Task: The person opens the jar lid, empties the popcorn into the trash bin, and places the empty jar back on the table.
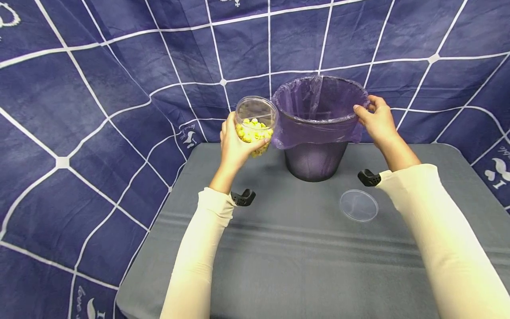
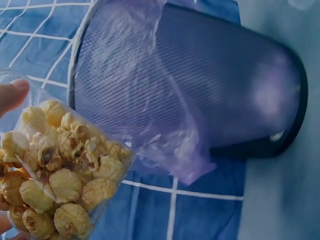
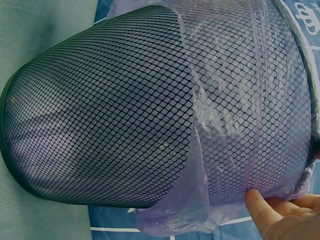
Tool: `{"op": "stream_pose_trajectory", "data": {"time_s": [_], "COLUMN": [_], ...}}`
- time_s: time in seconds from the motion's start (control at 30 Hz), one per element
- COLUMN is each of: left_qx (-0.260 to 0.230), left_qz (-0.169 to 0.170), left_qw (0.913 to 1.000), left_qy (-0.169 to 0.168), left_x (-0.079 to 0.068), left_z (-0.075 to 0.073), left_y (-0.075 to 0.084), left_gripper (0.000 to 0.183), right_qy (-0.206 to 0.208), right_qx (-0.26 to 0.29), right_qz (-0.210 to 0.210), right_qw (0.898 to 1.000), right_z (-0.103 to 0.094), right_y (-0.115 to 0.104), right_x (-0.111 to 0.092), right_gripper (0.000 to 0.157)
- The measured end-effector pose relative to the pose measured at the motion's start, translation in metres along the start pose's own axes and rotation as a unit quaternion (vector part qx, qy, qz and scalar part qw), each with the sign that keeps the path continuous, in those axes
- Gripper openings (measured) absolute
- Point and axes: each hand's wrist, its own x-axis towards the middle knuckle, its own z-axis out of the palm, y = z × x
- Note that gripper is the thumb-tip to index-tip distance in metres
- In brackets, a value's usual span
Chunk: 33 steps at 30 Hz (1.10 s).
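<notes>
My left hand [image 1: 236,144] grips a clear plastic tub [image 1: 256,113] without a lid, about half full of yellow popcorn [image 2: 65,175]. The tub is held up just left of a black mesh trash bin [image 1: 314,161], its mouth tilted slightly. A thin purple trash bag [image 1: 303,133] lines the bin and folds down over the outside of the rim. At the bin's right side, my right hand [image 1: 376,117] holds the bag-covered rim, thumb toward the front and fingers behind. In the right wrist view, its thumb [image 3: 260,207] presses on the bag.
A round clear lid [image 1: 359,205] lies on the grey cloth-covered table [image 1: 279,266], in front of the bin and to its right. Behind and to the left hangs a blue curtain [image 1: 119,133] with white grid lines. A black band is on each wrist.
</notes>
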Motion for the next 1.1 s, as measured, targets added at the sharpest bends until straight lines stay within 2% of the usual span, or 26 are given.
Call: {"op": "stream_pose_trajectory", "data": {"time_s": [0.1, 0.27, 0.5, 0.67, 0.8, 1.0, 1.1], "left_qx": [0.056, 0.124, 0.211, 0.263, 0.306, 0.364, 0.380], "left_qz": [0.011, 0.032, 0.075, 0.094, 0.113, 0.183, 0.206], "left_qw": [0.9984, 0.9916, 0.9739, 0.9579, 0.9412, 0.9105, 0.8997], "left_qy": [-0.005, -0.017, -0.036, -0.069, -0.088, -0.071, -0.060], "left_x": [0.017, 0.036, 0.060, 0.075, 0.082, 0.086, 0.087], "left_z": [-0.002, -0.001, 0.000, 0.002, 0.008, 0.018, 0.022], "left_y": [0.010, 0.024, 0.043, 0.057, 0.064, 0.068, 0.069], "left_gripper": [0.099, 0.100, 0.101, 0.102, 0.103, 0.103, 0.102], "right_qy": [0.002, 0.001, 0.001, 0.000, 0.001, 0.006, 0.007], "right_qx": [0.004, 0.005, 0.002, 0.007, 0.003, -0.004, -0.007], "right_qz": [0.003, 0.000, -0.007, -0.008, -0.006, -0.010, -0.014], "right_qw": [1.000, 1.000, 1.000, 1.000, 1.000, 1.000, 1.000], "right_z": [-0.002, -0.002, 0.000, 0.000, -0.001, -0.001, -0.001], "right_y": [0.000, 0.001, 0.003, 0.004, 0.005, 0.006, 0.006], "right_x": [-0.001, 0.001, 0.003, 0.003, 0.004, 0.005, 0.005], "right_gripper": [0.065, 0.066, 0.065, 0.065, 0.065, 0.065, 0.065]}}
